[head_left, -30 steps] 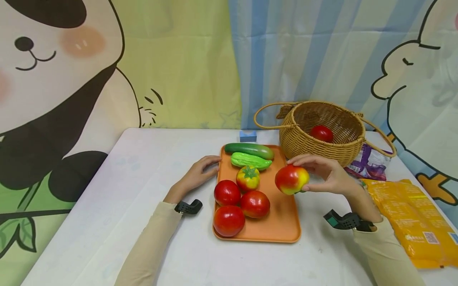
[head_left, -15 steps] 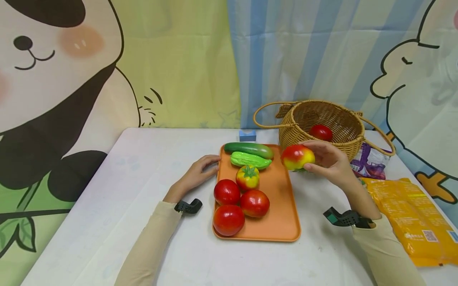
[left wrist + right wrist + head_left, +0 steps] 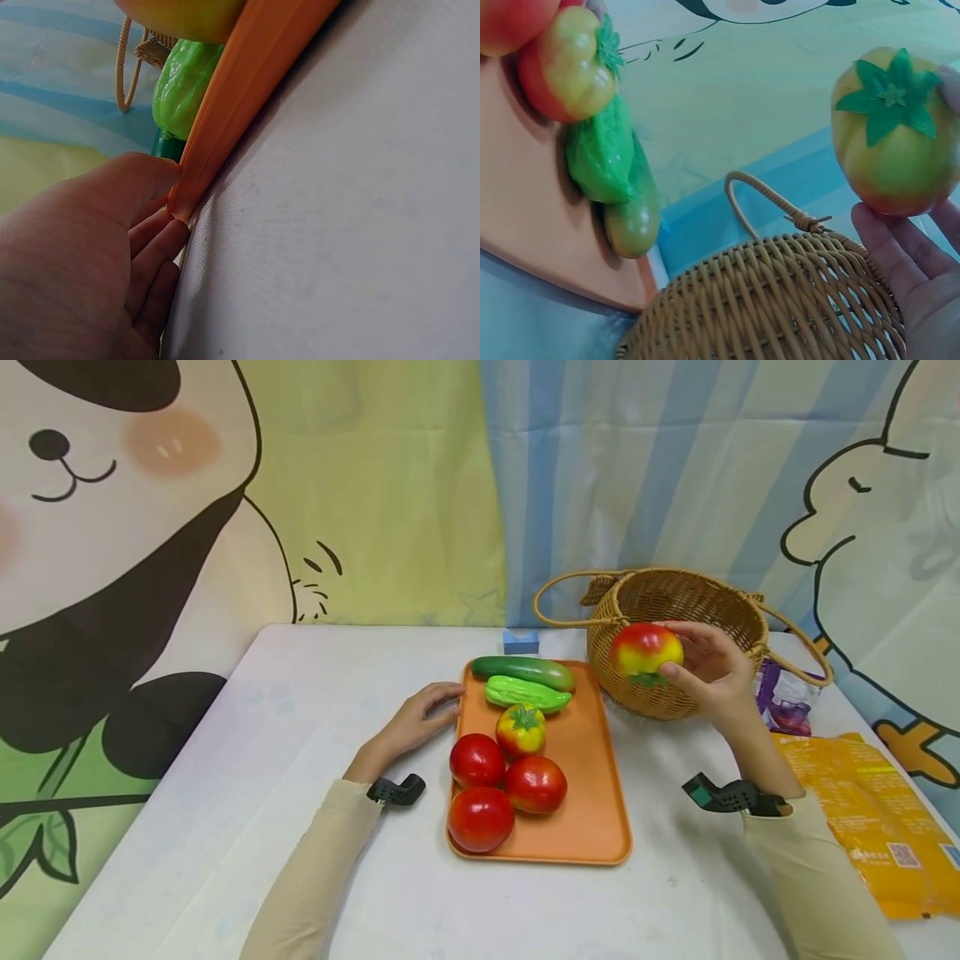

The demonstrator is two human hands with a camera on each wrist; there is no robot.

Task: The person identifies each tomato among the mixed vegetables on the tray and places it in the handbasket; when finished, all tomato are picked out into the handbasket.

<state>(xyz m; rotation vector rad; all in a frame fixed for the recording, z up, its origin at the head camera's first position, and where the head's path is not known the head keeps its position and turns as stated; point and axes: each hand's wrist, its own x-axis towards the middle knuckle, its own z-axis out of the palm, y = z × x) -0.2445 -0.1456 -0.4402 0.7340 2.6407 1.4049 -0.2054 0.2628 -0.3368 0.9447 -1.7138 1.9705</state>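
Note:
My right hand (image 3: pixel 712 672) pinches a red-and-yellow toy tomato (image 3: pixel 643 652) between thumb and fingers, its green leafy top (image 3: pixel 892 97) facing the right wrist camera. In the head view it overlaps the front of a round wicker basket (image 3: pixel 637 693). My left hand (image 3: pixel 416 718) rests at the left edge of an orange tray (image 3: pixel 585 827), its fingertips touching the rim. On the tray lie a dark green cucumber (image 3: pixel 525 672), a light green bumpy vegetable (image 3: pixel 527 694), another red-and-yellow tomato (image 3: pixel 519 737) and three red tomato-like fruits (image 3: pixel 480 820).
A small blue block (image 3: pixel 521 643) stands behind the tray. Right of the basket lies a purple packet (image 3: pixel 787 697), with an orange-yellow package (image 3: pixel 877 827) nearer the front. The basket's looped handles (image 3: pixel 558 602) stick out to both sides. A printed curtain hangs behind the white table.
My right hand has carried the tomato from above the tray's right edge up and right, to the basket front, where it now hides the red fruit inside. The left hand stays put.

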